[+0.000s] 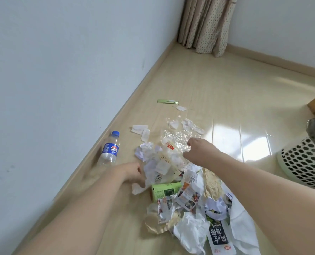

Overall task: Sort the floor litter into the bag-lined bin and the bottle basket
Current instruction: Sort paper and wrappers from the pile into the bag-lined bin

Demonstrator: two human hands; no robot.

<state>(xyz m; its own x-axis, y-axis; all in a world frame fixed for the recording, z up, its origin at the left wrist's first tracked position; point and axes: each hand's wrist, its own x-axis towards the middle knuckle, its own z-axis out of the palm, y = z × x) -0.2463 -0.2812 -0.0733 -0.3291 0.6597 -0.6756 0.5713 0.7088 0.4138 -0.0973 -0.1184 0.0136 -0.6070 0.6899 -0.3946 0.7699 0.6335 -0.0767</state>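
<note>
1. Across the middle of the wooden floor [217, 92] a big heap of litter [180, 190] lies unsorted: crumpled paper, torn printed wrappers, clear plastic film and tissue, running from near the wall toward the lower right. Judging by its bulk, most of the sorting is not yet done.
2. At the right edge stands a perforated white basket [303, 162], well apart from the heap. What it holds is hidden, and I cannot tell whether it is the bottle basket or the bin; no bag-lined bin shows plainly.
3. A clear plastic bottle [109, 149] with a blue cap and label lies on its side beside the skirting board, just left of the heap and not yet in any basket.
4. A green carton [165, 190] lies on its side within the heap, part covered by paper.
5. The right hand [200, 153] reaches over the far part of the heap, fingers curled downward at the clear film [178, 142]; whether they have pinched it, I cannot tell.
6. The left hand [133, 173] is low at the near-left edge of the heap, between bottle and carton, touching the crumpled paper; it is blurred, so its grip cannot be told.
7. Farther off, a thin green strip [167, 101] and small white scraps [180, 108] lie apart from the heap, also left to gather.
</note>
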